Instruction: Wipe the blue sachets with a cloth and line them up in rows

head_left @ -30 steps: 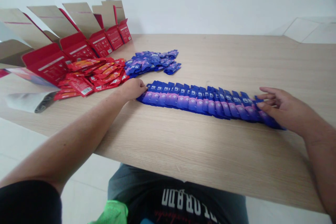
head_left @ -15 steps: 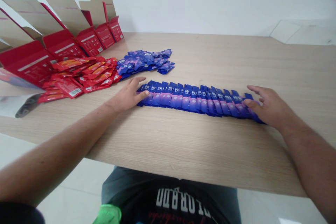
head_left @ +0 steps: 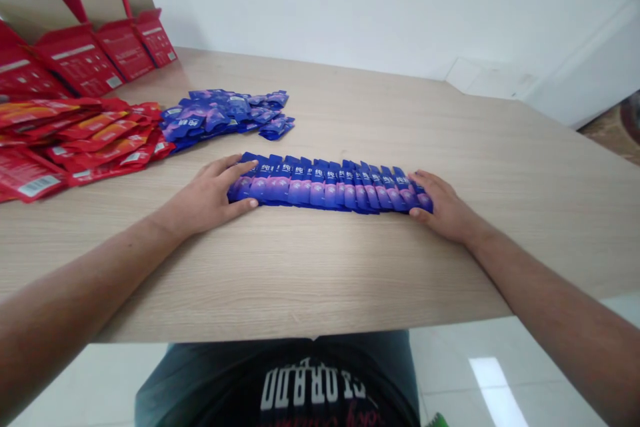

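A long row of overlapping blue and purple sachets (head_left: 330, 187) lies across the table in front of me. At its left end my left hand (head_left: 215, 192) touches the outermost sachets, thumb and fingers apart. My right hand (head_left: 443, 205) is cupped round the right end, its thumb near the lower edge and its fingers spread along the top. Behind the row, to the left, is a loose pile of blue sachets (head_left: 225, 113). Red and orange sachets (head_left: 95, 140) are heaped beside that pile, further left.
Several open red boxes (head_left: 80, 57) with raised flaps stand at the back left of the wooden table (head_left: 310, 267). A pale wall rises behind the table. The table's front edge runs close to my body.
The row of sachets is shorter and more tightly packed, with my hands nearer each other. My right hand has moved inward. The view has shifted to the right.
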Demonstrator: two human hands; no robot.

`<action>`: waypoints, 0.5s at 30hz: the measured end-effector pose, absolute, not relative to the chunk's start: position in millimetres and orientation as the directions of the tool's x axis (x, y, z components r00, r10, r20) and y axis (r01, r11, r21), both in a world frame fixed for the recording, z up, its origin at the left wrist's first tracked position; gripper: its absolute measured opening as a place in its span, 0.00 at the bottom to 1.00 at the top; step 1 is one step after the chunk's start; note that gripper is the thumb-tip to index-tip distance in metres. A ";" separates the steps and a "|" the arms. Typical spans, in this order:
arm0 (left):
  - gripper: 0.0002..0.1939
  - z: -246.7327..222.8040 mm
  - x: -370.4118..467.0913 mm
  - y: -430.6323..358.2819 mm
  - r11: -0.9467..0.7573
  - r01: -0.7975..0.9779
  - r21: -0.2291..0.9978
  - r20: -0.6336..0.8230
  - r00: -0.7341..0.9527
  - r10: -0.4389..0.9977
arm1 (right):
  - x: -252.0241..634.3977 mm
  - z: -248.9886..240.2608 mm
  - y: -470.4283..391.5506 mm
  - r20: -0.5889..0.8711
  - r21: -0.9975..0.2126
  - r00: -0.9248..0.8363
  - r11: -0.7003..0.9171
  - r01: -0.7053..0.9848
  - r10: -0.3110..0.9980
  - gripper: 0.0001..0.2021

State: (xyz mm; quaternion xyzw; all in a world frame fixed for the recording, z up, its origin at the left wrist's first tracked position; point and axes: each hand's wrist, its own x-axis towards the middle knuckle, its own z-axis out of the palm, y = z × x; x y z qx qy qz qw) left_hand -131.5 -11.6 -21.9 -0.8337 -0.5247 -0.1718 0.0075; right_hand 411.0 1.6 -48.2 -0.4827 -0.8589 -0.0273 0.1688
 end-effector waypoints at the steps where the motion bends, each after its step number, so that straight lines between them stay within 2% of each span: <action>1: 0.41 -22.0 -131.4 -11.6 -0.449 0.878 0.164 0.295 0.391 0.872 | 410.7 -48.5 1.2 0.314 -0.117 -0.476 0.531 0.839 0.822 0.43; 7: 0.40 -20.5 -127.8 -11.2 -0.467 0.879 0.097 0.284 0.425 0.859 | 382.4 -43.9 -4.5 0.256 -0.059 -0.522 0.552 0.832 0.814 0.46; 15: 0.39 -18.0 -114.7 -10.2 -0.509 0.859 0.057 0.229 0.485 0.844 | 364.0 -35.5 -1.8 0.234 -0.010 -0.583 0.601 0.799 0.778 0.40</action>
